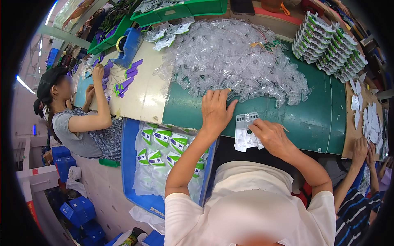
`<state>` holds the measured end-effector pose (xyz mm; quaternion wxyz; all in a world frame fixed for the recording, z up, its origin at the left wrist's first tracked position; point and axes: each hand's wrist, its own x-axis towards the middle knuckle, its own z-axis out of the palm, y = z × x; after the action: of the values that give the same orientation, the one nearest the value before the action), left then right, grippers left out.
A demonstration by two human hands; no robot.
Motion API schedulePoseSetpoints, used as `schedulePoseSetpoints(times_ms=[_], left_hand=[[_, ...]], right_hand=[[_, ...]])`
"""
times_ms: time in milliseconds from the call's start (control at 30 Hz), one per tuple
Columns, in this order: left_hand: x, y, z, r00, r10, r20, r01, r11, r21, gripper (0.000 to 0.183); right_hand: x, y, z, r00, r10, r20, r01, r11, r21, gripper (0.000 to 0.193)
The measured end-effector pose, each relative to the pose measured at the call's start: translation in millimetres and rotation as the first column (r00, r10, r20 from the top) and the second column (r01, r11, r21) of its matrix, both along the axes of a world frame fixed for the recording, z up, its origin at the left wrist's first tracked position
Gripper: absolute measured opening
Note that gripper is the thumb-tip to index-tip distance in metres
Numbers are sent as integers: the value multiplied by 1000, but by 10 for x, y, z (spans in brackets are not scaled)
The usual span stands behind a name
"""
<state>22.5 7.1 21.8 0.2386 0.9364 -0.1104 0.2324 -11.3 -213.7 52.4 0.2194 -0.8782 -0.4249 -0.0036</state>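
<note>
My right hand (271, 137) grips a white moulded plastic shell (243, 138) by its right side, at the table's front edge. The shell has a row of dark slots near its top and a round hole in the middle. Farther left, my left hand (216, 110) reaches forward with its thumb spread, its fingertips at the near edge of a large heap of clear plastic parts (238, 57). Whether the fingertips touch a part there is hard to see. The heap lies on a green table mat (312, 119).
Stacked white-and-green shells (314, 39) stand at the far right. A blue bin (130, 164) holding white-and-green pieces is beside me on the left. Past a blue tape dispenser (130, 47), a co-worker (82, 123) handles purple parts. Another person's hands (360, 151) are at the right.
</note>
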Motion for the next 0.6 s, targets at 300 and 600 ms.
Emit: schedulePoseSetpoints(times_ms=[300,600], left_hand=[[-414,123,29,998,31,45,-37,988,148,24],[-479,191,-53,991,132,18,-131,989,-72,15]], right_hand=[[-46,-198,27,997,-51,-59,51,999,-1,28],[-15,-208,19,994,-58,-91,59,998,17,30]])
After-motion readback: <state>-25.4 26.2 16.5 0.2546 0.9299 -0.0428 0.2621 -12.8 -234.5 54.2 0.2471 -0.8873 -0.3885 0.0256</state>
